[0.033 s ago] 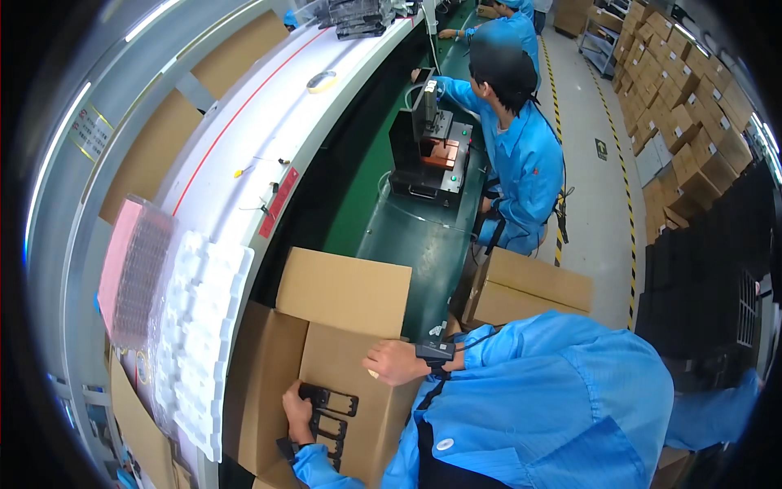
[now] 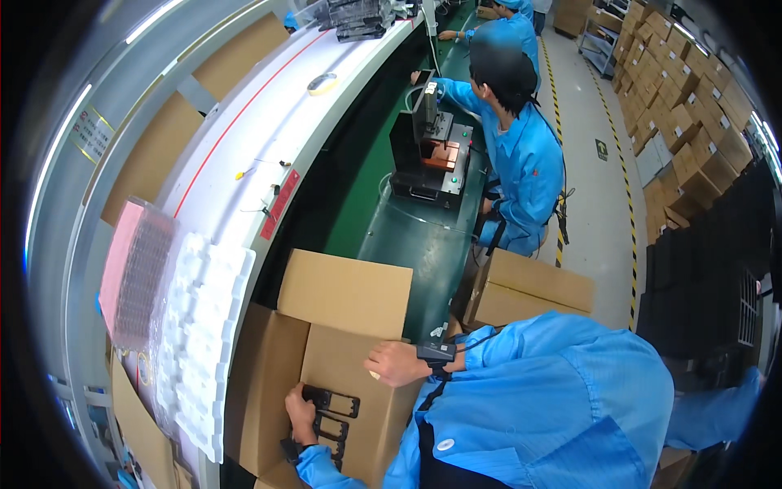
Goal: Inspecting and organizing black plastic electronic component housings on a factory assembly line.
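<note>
An open cardboard box (image 2: pixel 273 383) stands in front of me, its far flap folded outward. Inside it lie several black plastic frames (image 2: pixel 329 428) with rectangular openings. My left hand (image 2: pixel 301 414) reaches into the box with its fingers closed around the end of one black frame (image 2: pixel 342 405); the fingertips are partly hidden. My right hand (image 2: pixel 395 364) is above the box's far right corner, fingers curled inward. Whatever it may hold is hidden. A small pale patch shows on one of its fingers, and a dark strapped device (image 2: pixel 436 353) sits on the wrist.
White moulded trays (image 2: pixel 195 326) and a pink-sided stack of clear trays (image 2: pixel 134 273) are on the white bench at left. Beyond the box, a black machine (image 2: pixel 432 163) stands on the green surface beside a co-worker (image 2: pixel 521 155). A closed carton (image 2: pixel 533 281) is at right.
</note>
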Available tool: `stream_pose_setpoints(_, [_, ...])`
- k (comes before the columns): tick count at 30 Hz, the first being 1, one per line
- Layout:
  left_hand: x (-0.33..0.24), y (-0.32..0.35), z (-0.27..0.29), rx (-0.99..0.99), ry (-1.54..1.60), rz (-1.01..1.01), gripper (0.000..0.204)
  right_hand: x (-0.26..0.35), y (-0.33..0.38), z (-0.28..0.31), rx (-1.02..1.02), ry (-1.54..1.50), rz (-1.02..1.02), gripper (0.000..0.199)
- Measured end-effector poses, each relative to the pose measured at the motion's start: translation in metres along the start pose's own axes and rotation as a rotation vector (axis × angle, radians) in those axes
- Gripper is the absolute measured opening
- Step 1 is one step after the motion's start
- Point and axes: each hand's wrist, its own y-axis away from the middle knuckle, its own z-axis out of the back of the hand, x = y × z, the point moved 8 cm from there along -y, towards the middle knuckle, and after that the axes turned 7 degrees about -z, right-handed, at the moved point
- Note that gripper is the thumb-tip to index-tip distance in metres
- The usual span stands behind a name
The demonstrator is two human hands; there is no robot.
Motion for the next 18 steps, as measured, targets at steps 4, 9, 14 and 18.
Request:
stream_pose_setpoints(4, [0.016, 0.010, -0.031, 0.097, -0.257, 0.052, 0.061, 0.000, 0.004, -0.001, -0.030, -0.014, 0.004, 0.019])
stream_pose_setpoints(9, [0.019, 0.020, -0.046, -0.057, -0.491, 0.007, 0.064, -0.002, 0.009, -0.003, -0.023, 0.032, 0.012, 0.025])
stream_pose_setpoints(14, [-0.007, 0.032, -0.043, -0.204, -0.534, -0.004, 0.060, -0.002, 0.011, -0.006, 0.012, 0.005, 0.027, 0.019])
stream_pose_setpoints(18, [-0.060, 0.039, -0.061, -0.105, -0.237, -0.117, 0.033, 0.007, 0.001, 0.009, -0.002, -0.087, 0.055, 0.011])
